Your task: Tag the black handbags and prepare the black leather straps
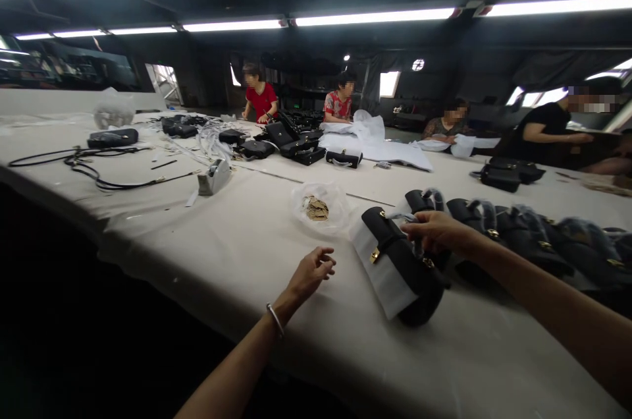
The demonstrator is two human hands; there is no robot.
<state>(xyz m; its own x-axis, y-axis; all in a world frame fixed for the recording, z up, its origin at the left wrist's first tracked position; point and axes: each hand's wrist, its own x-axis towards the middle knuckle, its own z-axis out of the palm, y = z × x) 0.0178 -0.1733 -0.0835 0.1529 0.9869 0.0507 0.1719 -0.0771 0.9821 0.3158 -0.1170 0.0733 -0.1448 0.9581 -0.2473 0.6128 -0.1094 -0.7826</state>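
My right hand (434, 232) is closed round the wrapped top handle of a black handbag (422, 304). The bag is tilted, with a gold clasp on its front and a white sheet (388, 267) lying against that side. Whether its lower edge touches the table cannot be made out. My left hand (313, 271) is held over the table to the left of the bag, fingers apart and slightly bent, with nothing in it. Beyond that hand stands an open clear plastic bag (320, 208) holding small tan pieces.
Several black handbags (533, 238) with wrapped handles line the right side. A tape dispenser (214, 176) and black straps (93, 165) lie to the left on the white table (162, 234). Farther back are piled black bags (291, 142), white sheets (380, 149) and several people.
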